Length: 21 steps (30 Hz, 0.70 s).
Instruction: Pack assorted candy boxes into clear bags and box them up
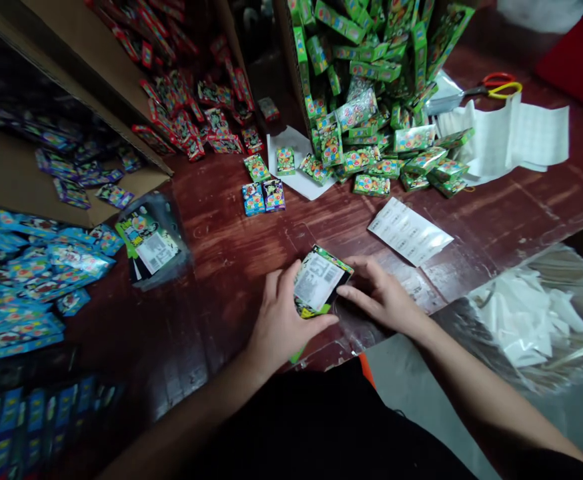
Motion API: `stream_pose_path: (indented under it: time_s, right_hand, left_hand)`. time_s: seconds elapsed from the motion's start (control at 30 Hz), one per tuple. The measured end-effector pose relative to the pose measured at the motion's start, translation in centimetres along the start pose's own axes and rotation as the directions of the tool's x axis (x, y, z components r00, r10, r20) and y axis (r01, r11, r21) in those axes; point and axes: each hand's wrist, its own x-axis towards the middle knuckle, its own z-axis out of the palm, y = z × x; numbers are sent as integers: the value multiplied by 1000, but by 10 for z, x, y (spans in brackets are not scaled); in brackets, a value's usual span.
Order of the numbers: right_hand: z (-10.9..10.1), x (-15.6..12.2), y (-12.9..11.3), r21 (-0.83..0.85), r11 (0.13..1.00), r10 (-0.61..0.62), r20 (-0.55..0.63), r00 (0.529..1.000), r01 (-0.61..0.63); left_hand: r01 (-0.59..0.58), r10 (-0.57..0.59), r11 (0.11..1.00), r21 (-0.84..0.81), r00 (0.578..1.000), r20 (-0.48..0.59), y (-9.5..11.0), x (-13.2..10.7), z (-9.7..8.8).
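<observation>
A black-and-green printed card (317,283) with a white barcode label is held low over the front of the table; whether it is one card or a small stack I cannot tell. My left hand (280,319) grips it from the left, fingers behind and thumb along the lower edge. At its right edge, my right hand (382,295) pinches the card between thumb and fingers. Similar cards (150,245) lie fanned on clear plastic to the left. A sheet of white labels (409,231) rests right of my hands. Beyond them sit two small boxes, one blue (253,199) and one purple (274,195).
Green boxes (371,160) spill from a carton at the back; red boxes (171,97) and purple boxes (81,173) spill from others. Blue boxes (46,267) are heaped left. Scissors (496,87) lie back right. A plastic bag of white scraps (531,313) hangs near the right edge.
</observation>
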Motion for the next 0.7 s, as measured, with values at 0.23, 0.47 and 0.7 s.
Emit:
stream_pose_path:
  time_s: [0.23,0.47,0.7]
  right_hand:
    - [15,-1,6,295,949,115,-8,993,-108]
    - [46,-17,-2,497,861,245,-220,944,-108]
    - [45,-19,-4,454,873,281,-178,943,-175]
  left_hand:
    - [121,-9,806,-579,981,192,-9,19,9]
    - [193,-84,741,-644,977,197,-15,25,3]
    - [187,-201,730,-658,978,54,-9,40,8]
